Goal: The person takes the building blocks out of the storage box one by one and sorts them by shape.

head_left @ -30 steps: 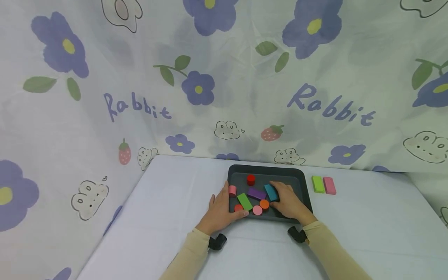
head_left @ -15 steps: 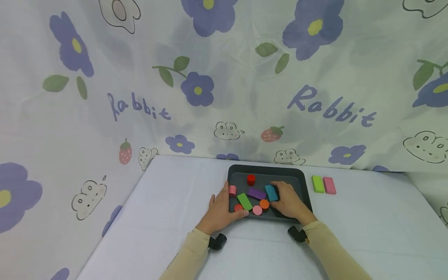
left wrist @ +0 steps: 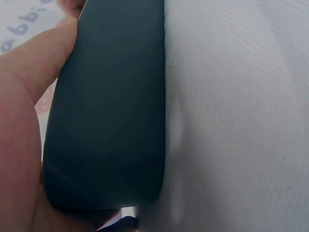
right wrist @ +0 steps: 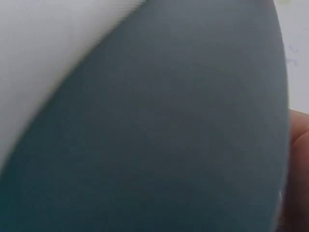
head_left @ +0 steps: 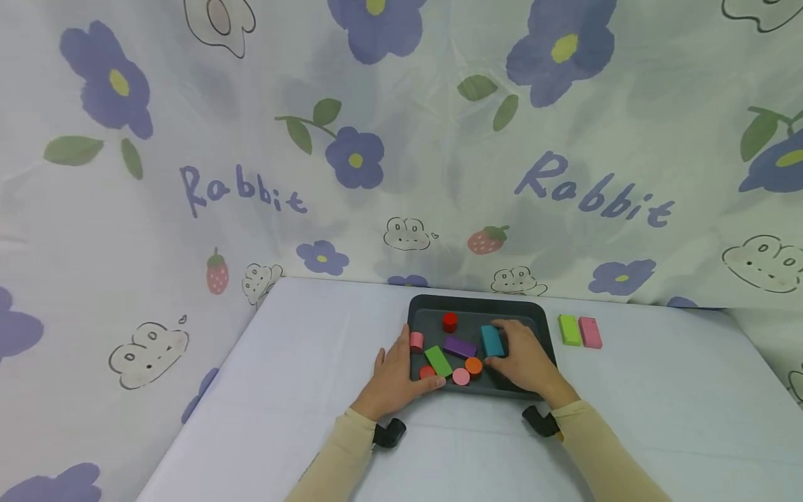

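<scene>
In the head view a dark baking tray (head_left: 502, 305) stands on the white table, holding several coloured wooden blocks. My right hand (head_left: 525, 357) pinches a blue block (head_left: 492, 341) between thumb and fingers over the tray's right half. My left hand (head_left: 392, 380) grips the tray's front left corner, fingers along the left side and thumb over the front rim. Around the blue block lie a purple block (head_left: 461, 347), a green block (head_left: 438, 362), an orange round block (head_left: 473, 366) and a pink round block (head_left: 461, 376). The tray's outer wall (left wrist: 111, 106) fills much of both wrist views.
Beside the left hand inside the tray are a pink cylinder (head_left: 417, 341) and a red round block (head_left: 427, 373). A red cylinder (head_left: 449, 321) stands near the back. On the table to the right lie a lime-green block (head_left: 569, 330) and a pink block (head_left: 590, 332). A patterned curtain (head_left: 351, 230) hangs behind.
My right hand has moved slightly right with the blue block, which now stands apart from the purple block. The left hand and the tray have stayed in place.
</scene>
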`<action>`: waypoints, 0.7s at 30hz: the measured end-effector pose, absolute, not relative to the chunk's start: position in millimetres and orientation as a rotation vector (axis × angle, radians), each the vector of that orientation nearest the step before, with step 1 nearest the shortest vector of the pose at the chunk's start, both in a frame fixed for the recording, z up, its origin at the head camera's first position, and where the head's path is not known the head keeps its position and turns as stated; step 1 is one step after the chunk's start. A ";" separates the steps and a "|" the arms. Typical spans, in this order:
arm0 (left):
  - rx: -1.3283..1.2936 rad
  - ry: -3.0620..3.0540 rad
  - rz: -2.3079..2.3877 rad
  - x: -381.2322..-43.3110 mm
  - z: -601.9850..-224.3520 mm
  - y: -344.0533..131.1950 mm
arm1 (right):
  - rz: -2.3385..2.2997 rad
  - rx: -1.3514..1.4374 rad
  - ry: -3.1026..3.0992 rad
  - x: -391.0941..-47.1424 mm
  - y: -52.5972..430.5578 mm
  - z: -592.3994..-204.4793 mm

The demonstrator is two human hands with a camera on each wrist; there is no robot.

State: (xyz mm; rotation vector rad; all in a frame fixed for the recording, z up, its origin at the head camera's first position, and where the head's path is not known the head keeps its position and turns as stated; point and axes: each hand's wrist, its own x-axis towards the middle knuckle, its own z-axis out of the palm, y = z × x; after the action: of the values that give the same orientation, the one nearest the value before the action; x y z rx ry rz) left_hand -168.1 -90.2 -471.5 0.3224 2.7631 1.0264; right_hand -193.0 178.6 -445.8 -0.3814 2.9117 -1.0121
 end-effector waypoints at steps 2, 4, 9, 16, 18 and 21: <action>0.322 2.765 1.028 -167.2 -472.6 -89.7 | -1.009 -0.383 2.929 -191.7 181.0 -445.7; 0.323 2.770 1.028 -166.4 -474.0 -89.1 | -1.013 -0.385 2.941 -191.1 183.9 -446.1; 0.339 2.778 1.028 -163.6 -477.3 -90.7 | -1.032 -0.394 2.966 -186.8 189.4 -446.7; 0.367 2.785 1.027 -158.8 -478.7 -94.7 | -1.038 -0.376 2.998 -174.7 195.0 -438.0; 0.376 2.785 1.028 -157.2 -478.9 -95.7 | -1.040 -0.361 3.010 -171.2 197.2 -436.2; 0.390 2.783 1.025 -154.8 -479.7 -97.3 | -1.046 -0.344 3.023 -165.7 201.0 -434.7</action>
State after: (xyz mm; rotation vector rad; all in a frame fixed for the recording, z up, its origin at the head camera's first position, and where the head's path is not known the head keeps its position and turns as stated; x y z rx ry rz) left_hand -154.8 -97.3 -479.7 0.3896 2.7834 1.0252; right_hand -165.7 201.0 -434.7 -0.3436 3.0231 -1.0463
